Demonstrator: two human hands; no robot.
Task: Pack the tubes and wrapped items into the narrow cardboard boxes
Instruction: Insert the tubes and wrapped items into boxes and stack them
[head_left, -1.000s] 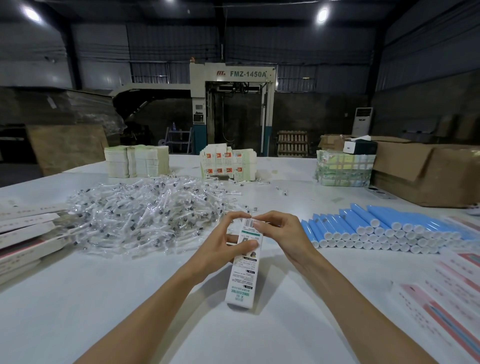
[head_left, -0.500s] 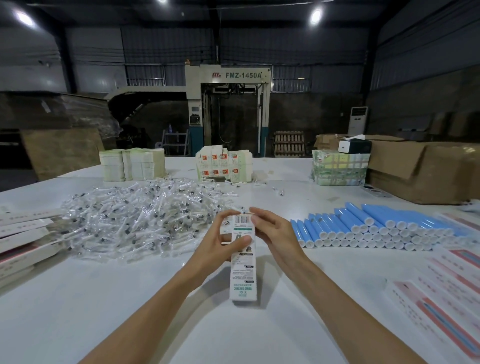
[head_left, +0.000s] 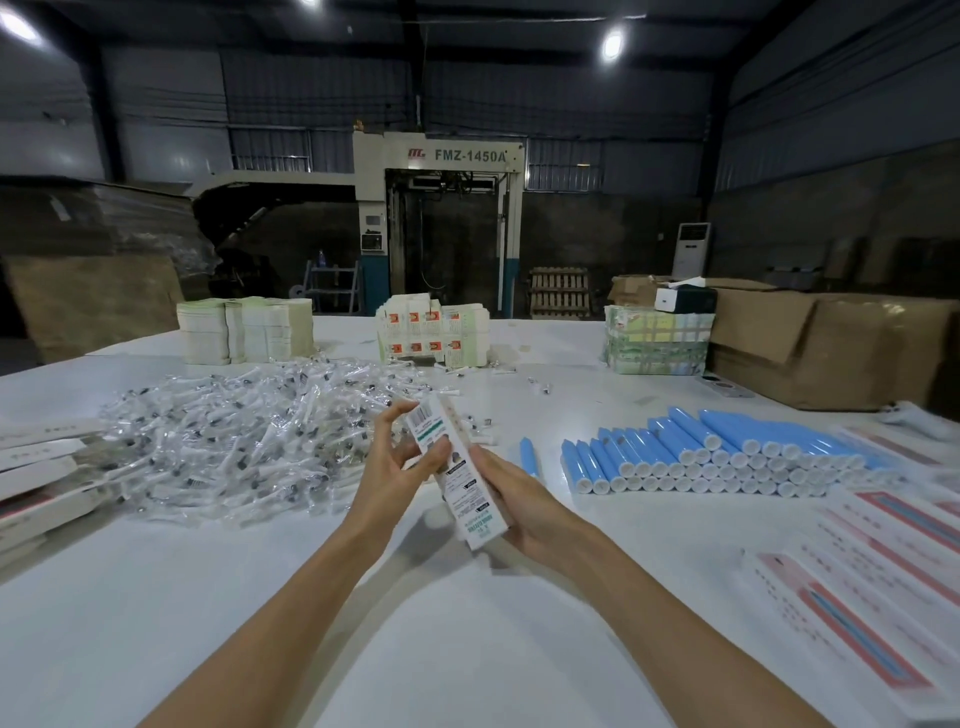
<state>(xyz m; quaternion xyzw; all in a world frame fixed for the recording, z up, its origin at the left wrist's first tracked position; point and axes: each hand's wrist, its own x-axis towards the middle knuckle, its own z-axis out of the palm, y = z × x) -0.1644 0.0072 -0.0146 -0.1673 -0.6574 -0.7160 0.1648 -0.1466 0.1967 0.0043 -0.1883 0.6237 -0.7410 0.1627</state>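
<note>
The left forearm (head_left: 291, 597) and the right forearm (head_left: 675, 623) are both bare along the whole length in view, down to the lower edge of the picture. They are slender and smooth, narrowing evenly to thin wrists. Each ends in a bare grip. The left grip (head_left: 395, 467) and the right grip (head_left: 524, 499) have long, slim fingers (head_left: 392, 427). The nails are too small to make out. Overhead light lies softly along the upper side of both arms.

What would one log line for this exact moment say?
left hand: holds narrow box near top | right hand: grips its lower end | box tilted | blue tubes: stacked at right | wrapped items: heaped at left
</note>
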